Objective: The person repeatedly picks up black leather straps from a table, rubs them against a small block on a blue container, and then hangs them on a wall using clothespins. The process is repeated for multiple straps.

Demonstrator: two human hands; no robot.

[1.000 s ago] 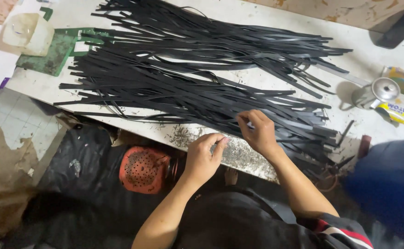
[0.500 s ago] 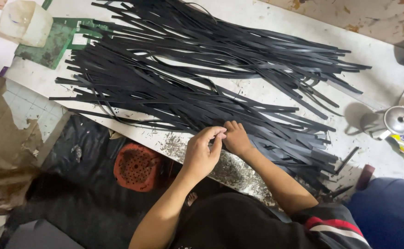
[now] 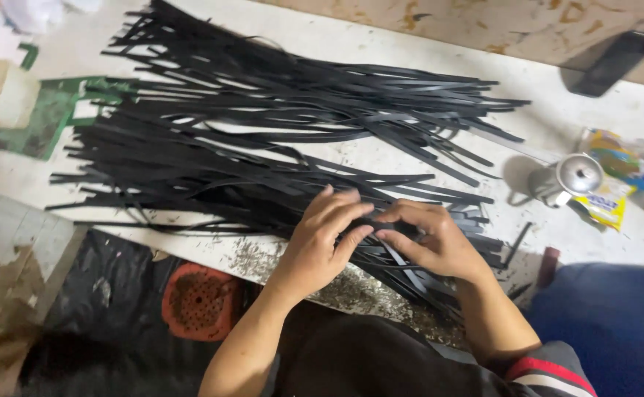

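Observation:
A big heap of long thin black strips (image 3: pixel 263 147) lies spread across a white worktable (image 3: pixel 381 44). My left hand (image 3: pixel 322 242) rests palm down on the near end of the heap, fingers together and pointing right. My right hand (image 3: pixel 432 239) lies just beside it, fingers curled and pinching some strips, fingertips almost touching those of the left hand. Both hands are at the table's near edge, where the strip ends bunch together (image 3: pixel 476 220).
A small metal pot with a lid (image 3: pixel 572 176) stands at the right beside colourful packets (image 3: pixel 616 184). A dark phone-like slab (image 3: pixel 609 62) lies far right. A green cutting mat (image 3: pixel 43 121) is left. An orange perforated basket (image 3: pixel 201 301) sits under the table edge.
Both hands have come together on the near strip ends; the left hand has moved up from the table edge onto the heap. The camera view has shifted closer.

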